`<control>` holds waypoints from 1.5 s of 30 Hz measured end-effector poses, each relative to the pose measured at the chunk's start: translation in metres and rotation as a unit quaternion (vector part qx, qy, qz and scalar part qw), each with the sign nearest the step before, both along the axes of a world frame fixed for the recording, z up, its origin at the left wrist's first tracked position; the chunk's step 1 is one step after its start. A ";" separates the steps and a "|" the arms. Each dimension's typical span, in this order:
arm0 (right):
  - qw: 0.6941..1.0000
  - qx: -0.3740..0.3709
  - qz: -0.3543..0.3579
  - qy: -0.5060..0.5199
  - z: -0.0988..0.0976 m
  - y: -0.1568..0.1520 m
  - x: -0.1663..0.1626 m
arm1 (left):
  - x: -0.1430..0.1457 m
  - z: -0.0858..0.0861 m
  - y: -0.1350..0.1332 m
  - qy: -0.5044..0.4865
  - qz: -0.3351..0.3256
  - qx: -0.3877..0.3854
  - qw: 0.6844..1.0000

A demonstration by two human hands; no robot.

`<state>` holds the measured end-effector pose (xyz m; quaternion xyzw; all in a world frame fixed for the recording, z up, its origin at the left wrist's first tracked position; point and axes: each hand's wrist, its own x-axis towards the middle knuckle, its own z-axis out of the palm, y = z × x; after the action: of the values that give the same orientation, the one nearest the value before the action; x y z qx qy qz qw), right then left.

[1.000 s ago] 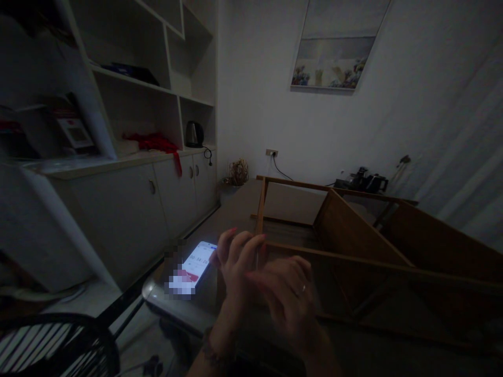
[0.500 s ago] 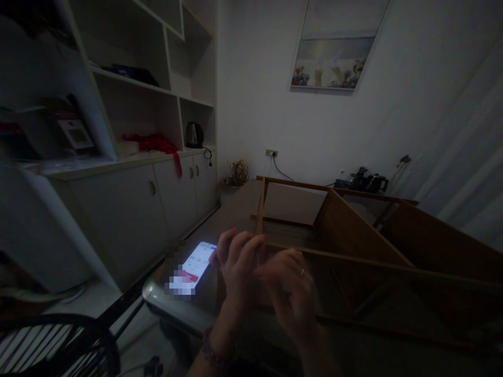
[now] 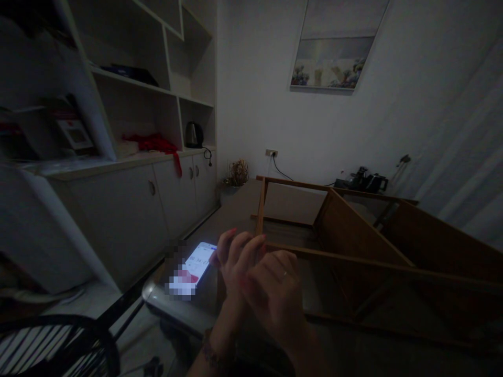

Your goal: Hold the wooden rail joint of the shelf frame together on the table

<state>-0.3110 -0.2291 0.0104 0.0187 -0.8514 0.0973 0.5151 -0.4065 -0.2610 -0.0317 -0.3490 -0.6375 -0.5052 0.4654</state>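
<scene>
In a dim room my left hand (image 3: 234, 257) is raised in front of me with its fingers curled loosely and slightly apart, holding nothing that shows. My right hand (image 3: 275, 293), a ring on one finger, overlaps it from the right with fingers bent, touching the left hand. Just left of them a lit phone (image 3: 193, 266) lies face up on a glass table (image 3: 173, 303). Behind the hands a wooden frame (image 3: 353, 241) with slanted panels lies on its side.
White cabinets and open shelves (image 3: 149, 131) line the left wall, with a kettle (image 3: 194, 134) and a red cloth (image 3: 157, 142) on the counter. A black wire chair back (image 3: 58, 345) sits bottom left. A painting (image 3: 334, 47) hangs ahead; curtains fill the right.
My right hand has slid left and closer onto my left hand. The left hand, phone and wooden frame have stayed put.
</scene>
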 end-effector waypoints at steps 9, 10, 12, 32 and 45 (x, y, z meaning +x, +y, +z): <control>1.000 0.005 0.004 -0.004 0.001 0.000 0.009 | -0.001 0.002 -0.003 0.014 0.002 -0.003 1.000; 1.000 0.008 0.001 -0.007 0.002 0.000 0.009 | -0.001 0.001 -0.003 0.012 0.002 -0.007 1.000; 1.000 0.019 -0.003 -0.016 0.003 0.001 0.009 | -0.002 0.000 -0.003 0.014 0.001 -0.008 1.000; 0.995 -0.045 0.088 -0.006 0.002 0.013 0.021 | 0.002 0.005 -0.002 0.000 0.006 -0.005 1.000; 0.996 0.046 -0.013 0.073 -0.018 0.016 0.019 | 0.002 0.005 -0.003 -0.010 -0.003 -0.006 1.000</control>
<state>-0.2923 -0.2127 -0.0078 0.0384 -0.8154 0.0496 0.5755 -0.4041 -0.2638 -0.0268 -0.3490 -0.6440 -0.5061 0.4553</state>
